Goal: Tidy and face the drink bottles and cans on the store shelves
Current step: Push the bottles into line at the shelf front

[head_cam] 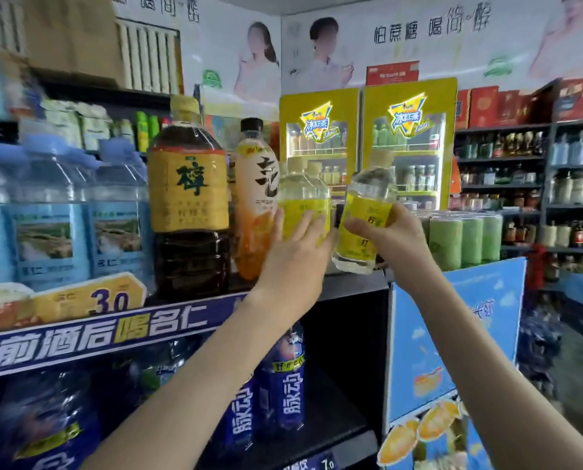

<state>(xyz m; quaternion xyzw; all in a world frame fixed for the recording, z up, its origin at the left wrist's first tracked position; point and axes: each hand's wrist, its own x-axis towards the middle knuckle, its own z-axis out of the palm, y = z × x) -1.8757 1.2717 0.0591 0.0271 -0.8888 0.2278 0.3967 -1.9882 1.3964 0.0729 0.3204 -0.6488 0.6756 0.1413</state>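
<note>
Step in hand: facing the small yellow-label bottles at the right end of the upper shelf [351, 283]. The left grip [293, 245] lies with straight fingers against the standing bottle [303, 195], clasping nothing. The right grip [388, 235] is clenched round a second bottle [368, 205], which is tilted, its base low near the shelf and just beside the first. Next move, by my judgement: set it upright, label forward, snug against its neighbour without toppling it.
</note>
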